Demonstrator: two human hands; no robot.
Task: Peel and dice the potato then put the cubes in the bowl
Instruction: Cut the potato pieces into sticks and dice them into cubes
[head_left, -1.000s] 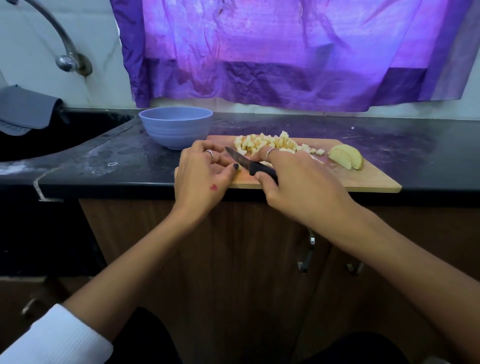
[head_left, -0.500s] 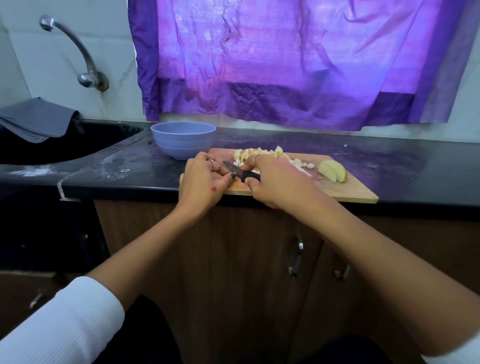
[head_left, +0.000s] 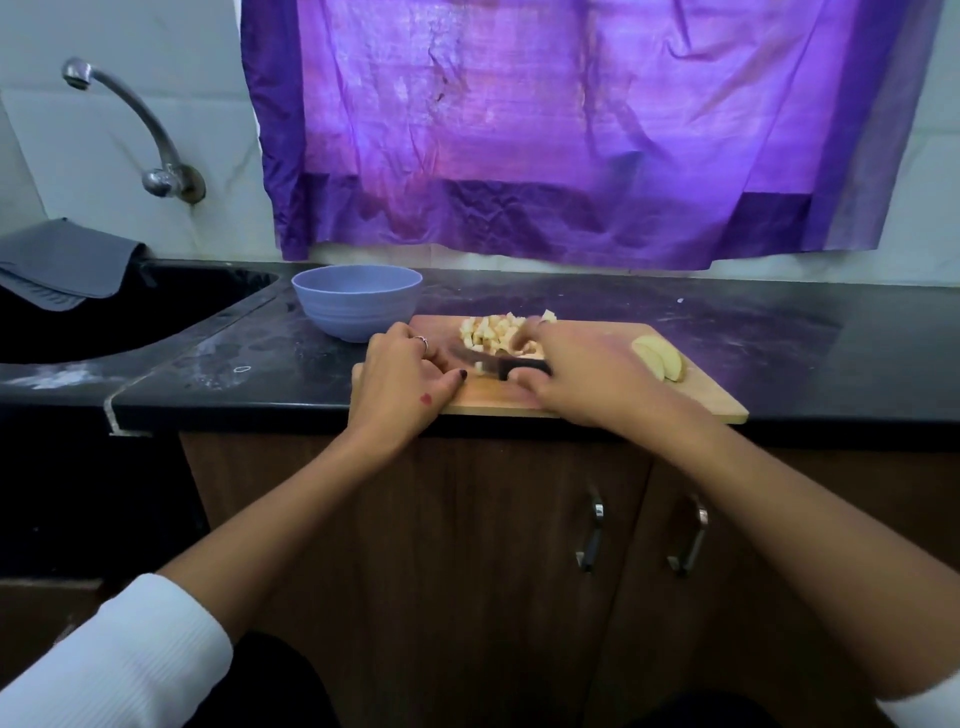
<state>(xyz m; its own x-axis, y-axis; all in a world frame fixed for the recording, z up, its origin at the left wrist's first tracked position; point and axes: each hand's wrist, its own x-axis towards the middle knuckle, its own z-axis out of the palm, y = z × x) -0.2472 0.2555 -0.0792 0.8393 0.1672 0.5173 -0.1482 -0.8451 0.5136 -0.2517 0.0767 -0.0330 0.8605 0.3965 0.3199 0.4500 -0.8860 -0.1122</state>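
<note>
Over at nine o'clock a grey cloth (head_left: 62, 262) hangs by the dark sink (head_left: 156, 312), and the blue bowl (head_left: 357, 299) stands on the counter (head_left: 779, 332) just off the cutting board's (head_left: 701, 395) far-left corner. The left hand (head_left: 402, 376) rests with curled fingers on the board's left end, though I cannot tell whether it pins a piece. The right hand (head_left: 582, 371) grips a black-handled knife (head_left: 498, 364), blade pointing to ten o'clock, with the potato cubes (head_left: 493, 332) heaped at twelve o'clock and uncut potato wedges (head_left: 660, 358) at three o'clock.
</note>
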